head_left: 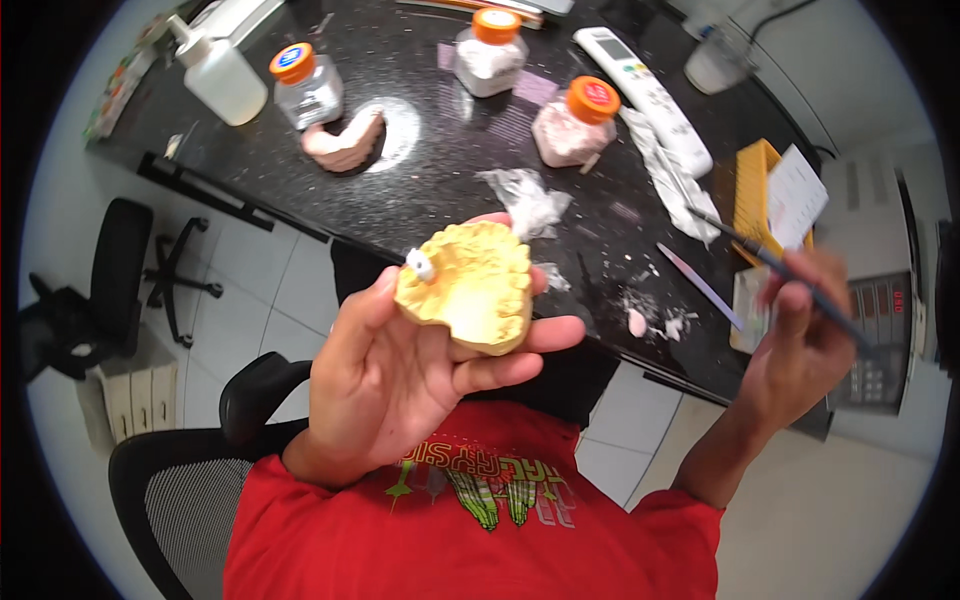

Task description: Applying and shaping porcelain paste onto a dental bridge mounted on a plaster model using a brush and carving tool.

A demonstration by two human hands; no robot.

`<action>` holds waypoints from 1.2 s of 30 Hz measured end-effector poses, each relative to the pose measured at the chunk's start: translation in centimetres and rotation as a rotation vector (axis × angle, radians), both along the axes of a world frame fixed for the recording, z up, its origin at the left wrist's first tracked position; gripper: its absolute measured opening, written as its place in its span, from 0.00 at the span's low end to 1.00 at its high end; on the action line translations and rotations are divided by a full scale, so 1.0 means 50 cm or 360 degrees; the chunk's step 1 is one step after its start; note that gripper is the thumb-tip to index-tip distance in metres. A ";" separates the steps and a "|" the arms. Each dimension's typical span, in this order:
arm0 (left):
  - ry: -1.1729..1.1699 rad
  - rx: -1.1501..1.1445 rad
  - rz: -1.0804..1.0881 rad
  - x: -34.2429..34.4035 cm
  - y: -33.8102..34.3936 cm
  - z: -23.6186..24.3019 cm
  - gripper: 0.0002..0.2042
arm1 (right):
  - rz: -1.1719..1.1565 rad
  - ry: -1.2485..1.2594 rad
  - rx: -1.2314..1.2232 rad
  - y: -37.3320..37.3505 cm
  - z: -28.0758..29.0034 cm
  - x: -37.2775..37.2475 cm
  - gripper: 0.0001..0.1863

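My left hand (375, 385) holds a yellow plaster dental cast (478, 300) over my lap, its row of teeth facing up. One small white tooth piece (420, 264) sits at the cast's left side, near my thumb. On the right, my right hand (800, 330) is closed around a slim dark-handled tool (745, 240), slightly blurred. The tool's thin tip points left, over a crumpled white tissue (665, 175); whether it touches the tissue I cannot tell. The kind of tip is too small to make out.
Orange-lidded jars of powder (570, 135) stand on the speckled black bench (430, 170). Farther left are a pink dental arch (345, 145) and a white squeeze bottle (225, 85). A remote control (645, 95), yellow basket (752, 195), spatula-like blade (700, 287) and pink crumbs (638, 322) lie rightward.
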State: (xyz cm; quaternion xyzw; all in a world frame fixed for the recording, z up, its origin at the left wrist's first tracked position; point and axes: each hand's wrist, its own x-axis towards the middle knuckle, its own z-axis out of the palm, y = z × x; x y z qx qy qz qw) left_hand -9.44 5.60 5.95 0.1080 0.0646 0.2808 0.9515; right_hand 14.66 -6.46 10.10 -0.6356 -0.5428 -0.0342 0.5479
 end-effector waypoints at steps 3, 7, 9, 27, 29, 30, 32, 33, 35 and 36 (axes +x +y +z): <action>0.0014 -0.0001 -0.0047 0.001 -0.020 -0.016 0.29 | -0.0126 0.0149 -0.0102 0.047 0.045 0.002 0.13; 0.0050 -0.0002 -0.0058 -0.005 -0.034 -0.034 0.31 | 0.0175 0.0188 -0.0827 0.118 0.061 0.007 0.18; 0.0094 -0.0094 -0.0132 -0.004 -0.034 -0.035 0.32 | 0.0180 -0.0123 -0.1050 0.144 0.031 0.014 0.18; -0.0252 -0.0394 -0.0483 -0.017 -0.006 -0.060 0.32 | -0.0302 -0.0755 -0.1327 0.172 -0.009 0.048 0.05; -0.0263 -0.0367 -0.0471 -0.018 -0.009 -0.055 0.32 | -0.0310 -0.0770 -0.1336 0.171 -0.011 0.047 0.06; -0.0187 -0.0327 -0.0466 -0.017 -0.010 -0.049 0.32 | -0.0323 -0.0784 -0.1347 0.170 -0.011 0.047 0.06; -0.0107 -0.0286 -0.0461 -0.015 -0.007 -0.043 0.32 | -0.0326 -0.0799 -0.1375 0.176 -0.005 0.036 0.06; -0.0041 -0.0214 -0.0456 -0.015 -0.006 -0.041 0.32 | -0.0331 -0.0816 -0.1404 0.177 -0.002 0.032 0.07; 0.0024 -0.0134 -0.0451 -0.013 -0.008 -0.040 0.32 | -0.0330 -0.0766 -0.1338 0.172 0.001 0.030 0.07; 0.0025 -0.0105 -0.0443 -0.013 -0.009 -0.043 0.32 | -0.0328 -0.0716 -0.1276 0.169 0.003 0.030 0.07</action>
